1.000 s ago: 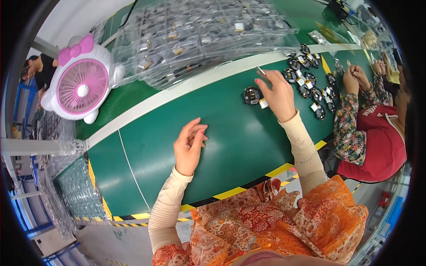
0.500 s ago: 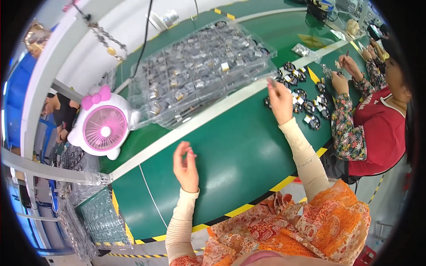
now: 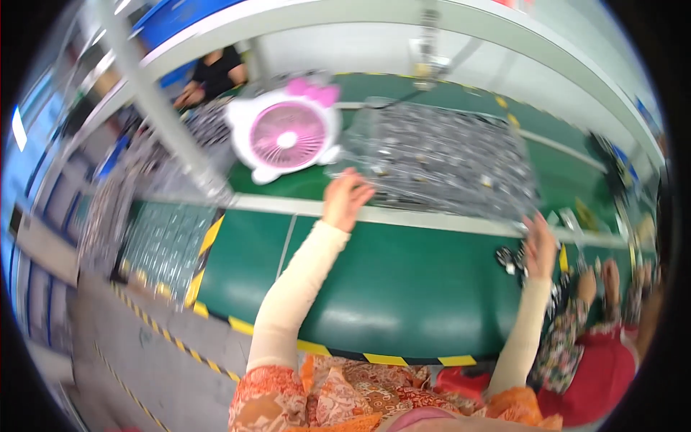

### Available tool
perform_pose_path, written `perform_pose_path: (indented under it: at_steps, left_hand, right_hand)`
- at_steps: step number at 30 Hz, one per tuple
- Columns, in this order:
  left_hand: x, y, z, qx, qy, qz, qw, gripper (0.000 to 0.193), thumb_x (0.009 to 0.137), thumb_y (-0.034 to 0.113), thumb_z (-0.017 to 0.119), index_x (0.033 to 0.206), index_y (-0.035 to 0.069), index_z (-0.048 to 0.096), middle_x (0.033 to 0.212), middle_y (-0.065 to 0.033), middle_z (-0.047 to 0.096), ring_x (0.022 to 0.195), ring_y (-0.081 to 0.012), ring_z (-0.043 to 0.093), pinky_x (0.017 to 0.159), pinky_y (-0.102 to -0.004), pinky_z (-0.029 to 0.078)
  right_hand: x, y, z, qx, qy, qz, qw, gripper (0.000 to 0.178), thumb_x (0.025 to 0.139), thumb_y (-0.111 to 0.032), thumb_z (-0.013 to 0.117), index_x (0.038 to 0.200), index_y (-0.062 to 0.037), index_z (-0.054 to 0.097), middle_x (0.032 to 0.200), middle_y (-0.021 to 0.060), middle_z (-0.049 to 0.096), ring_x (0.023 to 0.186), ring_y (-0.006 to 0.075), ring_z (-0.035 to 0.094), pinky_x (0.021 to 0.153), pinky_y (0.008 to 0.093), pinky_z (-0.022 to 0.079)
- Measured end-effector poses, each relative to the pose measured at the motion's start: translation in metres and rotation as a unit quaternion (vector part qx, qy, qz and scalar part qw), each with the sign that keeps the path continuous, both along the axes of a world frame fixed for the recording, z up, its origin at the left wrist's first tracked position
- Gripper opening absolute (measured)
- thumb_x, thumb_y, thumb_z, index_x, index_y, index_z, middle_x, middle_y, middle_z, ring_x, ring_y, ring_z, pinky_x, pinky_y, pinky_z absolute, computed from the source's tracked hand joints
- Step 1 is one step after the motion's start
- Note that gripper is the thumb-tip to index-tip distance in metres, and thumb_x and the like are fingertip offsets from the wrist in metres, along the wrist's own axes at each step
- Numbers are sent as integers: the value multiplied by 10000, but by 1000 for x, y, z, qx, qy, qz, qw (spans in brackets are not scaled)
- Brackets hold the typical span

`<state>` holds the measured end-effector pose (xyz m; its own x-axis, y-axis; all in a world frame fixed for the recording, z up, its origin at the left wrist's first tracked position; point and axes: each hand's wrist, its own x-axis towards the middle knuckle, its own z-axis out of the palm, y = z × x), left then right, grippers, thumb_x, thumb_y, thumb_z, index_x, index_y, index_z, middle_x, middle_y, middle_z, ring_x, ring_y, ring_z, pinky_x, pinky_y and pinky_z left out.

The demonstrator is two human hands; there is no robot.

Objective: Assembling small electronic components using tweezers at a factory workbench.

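We cannot tell whether the left hand (image 3: 347,201) touches the trays (image 3: 414,196) | the right hand (image 3: 540,248) blurs, its contact unclear to us | we see the trays' contents (image 3: 457,155) only as smears | that hand and sleeve (image 3: 529,324) partly hide black parts (image 3: 507,259) | a shelf (image 3: 223,29) hides a black-clad person's (image 3: 218,78) head | the view's edge crops a co-worker in red (image 3: 592,374)

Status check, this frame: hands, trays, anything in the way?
Left hand at near left corner of clear trays, right hand at near right; grip unclear. Small parts inside, blurred. Pink fan close on left.
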<state>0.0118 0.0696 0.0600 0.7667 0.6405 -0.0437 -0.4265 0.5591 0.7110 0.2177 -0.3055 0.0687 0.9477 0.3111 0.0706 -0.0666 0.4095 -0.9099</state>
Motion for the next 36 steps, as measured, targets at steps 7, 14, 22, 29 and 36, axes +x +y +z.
perform_pose_path:
  at_steps: [7, 14, 22, 29, 36]
  left_hand:
    - [-87, -48, 29, 9, -20, -21, 1000, 280, 851, 126, 509, 1109, 48, 432, 1211, -156, 486, 1030, -288, 547, 865, -356, 458]
    - [-210, -64, -9, -22, -48, 60, 997, 276, 831, 101, 517, 1103, 111, 470, 1242, -137, 464, 1026, -304, 542, 865, -385, 451]
    - [-351, -20, -50, -79, -99, 291, 948, 328, 862, 145, 495, 1184, 86, 468, 1240, -82, 477, 1062, -259, 505, 891, -364, 440]
    - [-474, 78, -24, -39, 21, 461, 886, 276, 915, 111, 424, 1137, -54, 427, 1236, -168, 468, 1133, -284, 474, 958, -389, 421]
    - [-530, 186, -18, -49, 98, 569, 815, 361, 919, 192, 438, 1187, -50, 416, 1209, -196, 481, 1107, -304, 490, 890, -348, 446]
  right_hand:
    - [-65, -54, 5, -12, -62, 16, 998, 464, 893, -166, 468, 1311, -5, 346, 1029, 98, 597, 376, -1, 234, 337, 150, 194]
    - [-146, -31, -10, -29, -28, 125, 991, 671, 789, -107, 615, 1358, -48, 263, 872, 75, 594, 382, 1, 305, 313, 140, 199]
    - [-201, 47, -17, -231, -86, 470, 847, 588, 738, 13, 609, 1285, -33, 396, 862, 118, 651, 531, 43, 496, 505, 164, 387]
    - [-216, 98, -5, -269, -213, 533, 773, 444, 756, 60, 583, 1187, 1, 497, 842, 104, 656, 637, 70, 565, 571, 200, 419]
    - [-224, 95, -16, -312, -345, 446, 765, 302, 753, 10, 620, 1053, 1, 586, 669, 82, 588, 600, 115, 575, 547, 246, 431]
